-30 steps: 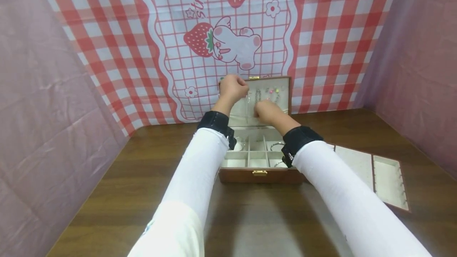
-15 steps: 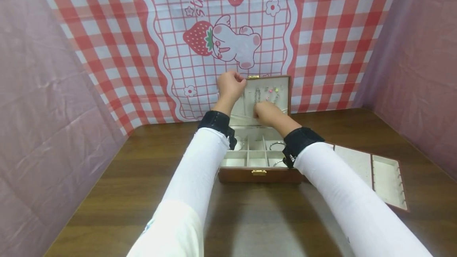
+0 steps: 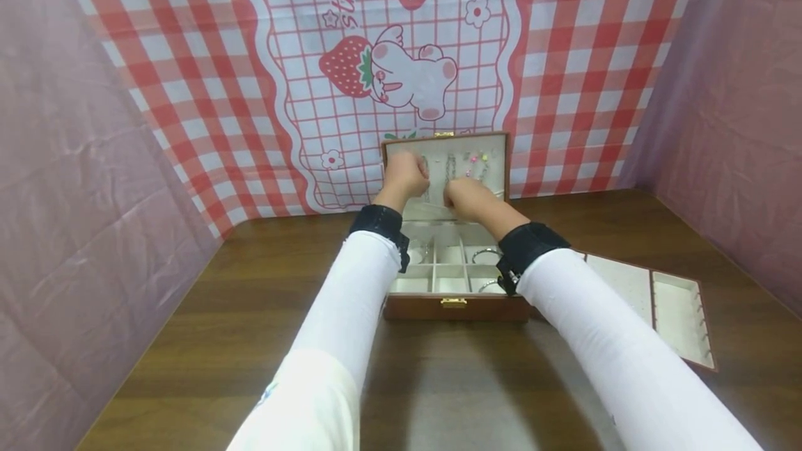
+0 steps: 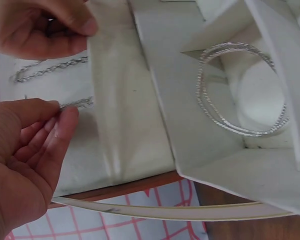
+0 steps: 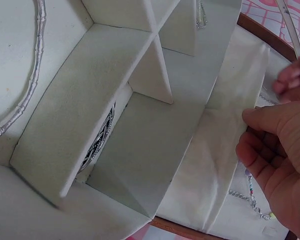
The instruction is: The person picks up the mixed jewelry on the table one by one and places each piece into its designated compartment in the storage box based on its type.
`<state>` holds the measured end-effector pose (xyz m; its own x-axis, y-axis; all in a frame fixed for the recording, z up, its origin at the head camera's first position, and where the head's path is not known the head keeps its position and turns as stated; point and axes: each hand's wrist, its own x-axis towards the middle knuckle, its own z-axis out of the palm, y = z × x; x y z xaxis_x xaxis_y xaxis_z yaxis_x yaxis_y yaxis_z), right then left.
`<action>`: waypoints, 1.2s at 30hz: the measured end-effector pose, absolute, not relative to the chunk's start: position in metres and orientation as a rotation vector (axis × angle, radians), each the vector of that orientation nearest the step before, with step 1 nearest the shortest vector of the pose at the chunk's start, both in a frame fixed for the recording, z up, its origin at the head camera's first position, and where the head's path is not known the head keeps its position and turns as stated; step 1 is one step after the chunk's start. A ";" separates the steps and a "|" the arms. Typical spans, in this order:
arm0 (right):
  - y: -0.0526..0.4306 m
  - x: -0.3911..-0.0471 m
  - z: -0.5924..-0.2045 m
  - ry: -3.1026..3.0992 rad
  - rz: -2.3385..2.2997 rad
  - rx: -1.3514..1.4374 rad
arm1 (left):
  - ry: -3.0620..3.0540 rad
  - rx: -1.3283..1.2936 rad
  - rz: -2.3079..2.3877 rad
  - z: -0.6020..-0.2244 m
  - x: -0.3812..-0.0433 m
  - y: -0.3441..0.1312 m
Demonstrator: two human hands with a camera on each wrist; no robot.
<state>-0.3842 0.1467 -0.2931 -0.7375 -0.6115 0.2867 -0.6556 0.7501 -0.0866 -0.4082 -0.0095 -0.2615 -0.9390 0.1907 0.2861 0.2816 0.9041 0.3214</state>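
In the left wrist view my left hand (image 4: 25,150) pinches a thin silver chain (image 4: 79,103) between thumb and finger, beside the fabric pocket (image 4: 122,110) inside the jewelry box's raised lid (image 3: 498,183). The chain's end meets the pocket edge; whether it goes inside is hidden. My right hand (image 5: 280,150) grips the pocket's upper edge with thumb and fingertips. Another silver chain (image 4: 55,68) hangs on the lid between the hands. A colorful beaded chain (image 5: 250,187) hangs past the right hand.
The open brown box (image 3: 489,309) has a divided base. Silver bracelets (image 4: 200,95) and a braided dark-and-silver bangle (image 5: 97,142) stand in compartments. A removed tray (image 3: 683,319) lies on the table at right. A checked cloth (image 3: 564,89) hangs behind.
My left hand rose slightly above the lid's top edge, then came down in front of the lid with the chain. My right hand has stayed at the pocket.
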 end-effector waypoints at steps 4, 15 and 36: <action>0.146 -0.384 -0.292 -2.709 0.276 1.000 | -2.885 -0.368 -0.360 -0.268 -0.412 -0.010; 0.145 -0.386 -0.290 -2.729 0.238 0.963 | -3.057 -0.378 -0.354 -0.273 -0.411 -0.012; 0.158 -0.377 -0.267 -2.784 0.292 0.882 | -2.934 -0.566 -0.458 -0.257 -0.395 -0.028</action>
